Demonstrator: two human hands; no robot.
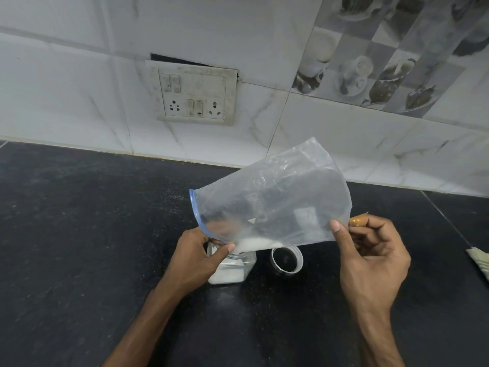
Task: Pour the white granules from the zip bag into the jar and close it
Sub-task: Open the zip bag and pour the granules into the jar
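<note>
Clear zip bag (pixel 272 197) tipped over the open jar (pixel 232 272) on the black counter (pixel 79 234).
Left hand (pixel 199 260) pinches the zip edge at the jar mouth, right hand (pixel 370 260) pinches the raised corner; white granules (pixel 254 243) sit at the low end.

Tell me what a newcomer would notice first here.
The clear zip bag tilted mouth-down at centre stands out, the left hand gripping its blue-edged mouth and the right hand pinching its far edge. At the mouth, white granules gather over the open jar on the dark counter, its lid lying just right of it.
</note>
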